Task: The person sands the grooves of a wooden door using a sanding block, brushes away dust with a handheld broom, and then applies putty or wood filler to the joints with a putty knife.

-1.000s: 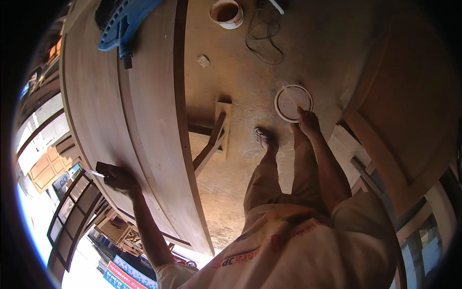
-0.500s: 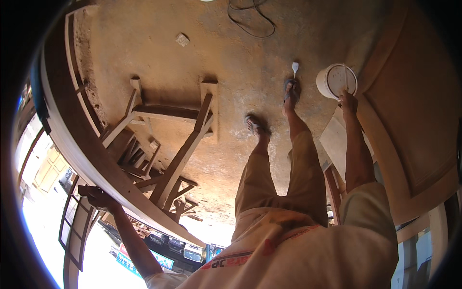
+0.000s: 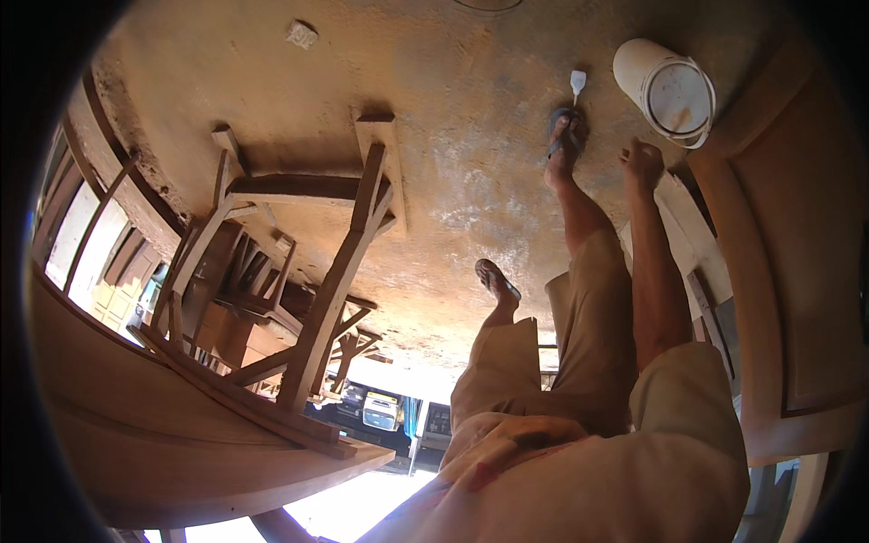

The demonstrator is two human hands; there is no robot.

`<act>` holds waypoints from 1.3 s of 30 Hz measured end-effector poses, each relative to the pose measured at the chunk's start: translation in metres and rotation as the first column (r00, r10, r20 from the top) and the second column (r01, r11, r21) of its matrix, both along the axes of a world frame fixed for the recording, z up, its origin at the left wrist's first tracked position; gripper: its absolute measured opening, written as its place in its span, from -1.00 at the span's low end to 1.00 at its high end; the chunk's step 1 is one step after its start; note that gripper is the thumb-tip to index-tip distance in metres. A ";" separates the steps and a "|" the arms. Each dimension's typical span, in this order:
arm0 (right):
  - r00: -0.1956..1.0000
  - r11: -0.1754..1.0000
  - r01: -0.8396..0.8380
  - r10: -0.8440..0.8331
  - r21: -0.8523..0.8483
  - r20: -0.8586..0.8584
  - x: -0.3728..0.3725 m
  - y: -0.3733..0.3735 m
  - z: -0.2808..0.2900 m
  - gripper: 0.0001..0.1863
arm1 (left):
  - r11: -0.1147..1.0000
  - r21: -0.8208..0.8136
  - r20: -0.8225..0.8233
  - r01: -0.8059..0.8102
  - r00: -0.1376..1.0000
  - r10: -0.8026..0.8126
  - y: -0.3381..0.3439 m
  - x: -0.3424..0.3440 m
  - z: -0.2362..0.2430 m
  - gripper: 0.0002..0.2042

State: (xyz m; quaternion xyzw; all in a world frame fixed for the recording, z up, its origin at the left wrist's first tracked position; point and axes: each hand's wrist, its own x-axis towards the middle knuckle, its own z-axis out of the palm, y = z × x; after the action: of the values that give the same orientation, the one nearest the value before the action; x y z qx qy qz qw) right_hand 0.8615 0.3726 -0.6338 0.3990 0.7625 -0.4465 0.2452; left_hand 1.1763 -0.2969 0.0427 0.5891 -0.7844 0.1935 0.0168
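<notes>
Head view: right hand half-open — fingers loosely curled — near the white bucket.

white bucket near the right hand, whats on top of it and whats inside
On top of the white bucket is a pale round lid with a brownish smudge. The lid appears closed, so the contents cannot be seen; the floor directly beneath is covered too.

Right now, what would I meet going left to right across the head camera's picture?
Wooden trestle → the person's left foot → small white tool → white bucket → large wooden panel.
</notes>
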 end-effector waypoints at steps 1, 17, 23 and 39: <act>0.972 0.977 -0.176 0.191 -0.119 0.135 0.000 -0.016 -0.010 -0.58 | 1.000 0.002 0.017 0.004 1.000 -0.004 -0.002 -0.002 0.001 -0.35; 0.875 0.808 -0.485 0.451 -0.336 -0.178 -0.075 -0.131 -0.074 -0.20 | 1.000 -0.013 0.099 0.002 0.995 -0.001 -0.007 0.006 0.021 -0.39; 0.953 0.714 -0.304 0.239 -0.631 -0.188 -0.106 -0.159 0.147 -0.49 | 1.000 -0.018 0.012 0.024 1.000 -0.024 -0.008 0.053 0.010 -0.40; 0.725 -0.061 -0.678 0.111 -0.732 -0.680 -0.014 -0.266 0.738 -0.81 | 0.853 0.210 -0.956 0.478 0.283 0.077 0.181 0.007 -0.026 -0.50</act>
State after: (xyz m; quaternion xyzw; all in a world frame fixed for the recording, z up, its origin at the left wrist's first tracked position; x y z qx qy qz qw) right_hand 0.8472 0.1061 0.1046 -0.2295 0.3738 -0.8068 0.3959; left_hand 1.1832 -0.1158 0.0164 0.4648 -0.7133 -0.3847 0.3566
